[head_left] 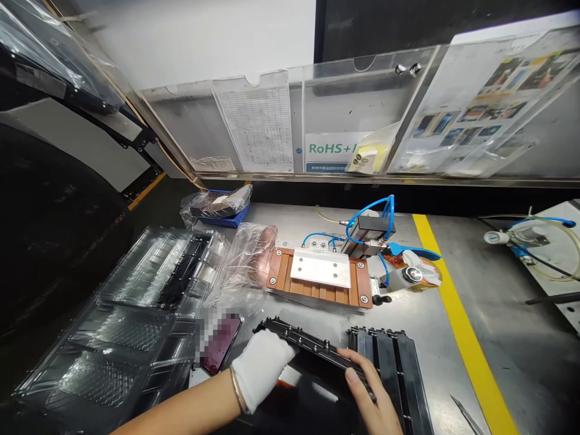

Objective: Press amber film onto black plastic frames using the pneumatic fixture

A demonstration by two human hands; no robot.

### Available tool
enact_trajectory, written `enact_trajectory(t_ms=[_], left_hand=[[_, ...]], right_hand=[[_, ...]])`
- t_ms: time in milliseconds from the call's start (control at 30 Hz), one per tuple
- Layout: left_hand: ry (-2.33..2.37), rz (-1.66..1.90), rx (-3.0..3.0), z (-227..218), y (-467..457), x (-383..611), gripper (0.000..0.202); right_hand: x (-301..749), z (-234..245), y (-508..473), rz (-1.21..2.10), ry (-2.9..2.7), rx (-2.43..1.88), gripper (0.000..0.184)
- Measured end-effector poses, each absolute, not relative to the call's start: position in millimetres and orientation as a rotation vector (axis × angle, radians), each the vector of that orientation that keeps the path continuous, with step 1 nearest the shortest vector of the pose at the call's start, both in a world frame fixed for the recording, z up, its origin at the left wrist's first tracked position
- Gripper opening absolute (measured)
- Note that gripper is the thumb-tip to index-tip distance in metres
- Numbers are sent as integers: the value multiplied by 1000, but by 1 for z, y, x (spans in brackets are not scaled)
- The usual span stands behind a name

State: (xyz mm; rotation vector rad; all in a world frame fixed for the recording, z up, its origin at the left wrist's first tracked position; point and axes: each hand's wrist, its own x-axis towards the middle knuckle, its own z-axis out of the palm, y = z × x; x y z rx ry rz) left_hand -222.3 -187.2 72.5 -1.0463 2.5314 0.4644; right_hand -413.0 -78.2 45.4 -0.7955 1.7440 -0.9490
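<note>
A long black plastic part [312, 343] studded with small shiny metal pins lies across the front of the bench, tilted down to the right. My left hand [263, 368], in a white glove with a bangle at the wrist, closes on its left portion; the fingertips are partly hidden. Bare, my right hand [369, 389] grips the right end between thumb and fingers. Beneath both hands is a glossy dark surface [317, 408]. Several similar long black parts [394, 368] lie side by side to the right of my right hand.
Behind stands a brown fixture [362, 281] with a white plate [321, 269] and a pneumatic cylinder [374, 229]. Clear plastic trays [113, 329] and a phone [224, 344] are left. Tweezers [466, 414] lie right, near yellow tape [457, 326]. A blue bin [231, 219] sits at back.
</note>
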Motion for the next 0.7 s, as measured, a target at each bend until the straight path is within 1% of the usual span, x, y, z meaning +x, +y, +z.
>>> enact_trajectory(t_ms=[200,433,567,700], left_hand=[[2646,557,-986,71,-176,-236,16],[2710,782,-987,67,-169,-249,30],[2588,730,-991,63,-176,-229,24],[2361,598,-1066,62,-179,-211,10]], right_hand=[[-407,46,-81,-1032,1703,-712,53],[-406,39,-80,-1040,1677,-840,50],[-413,40,-78,-1003,1704,-915,50],[-415,42,-77,-966,1722,-944,51]])
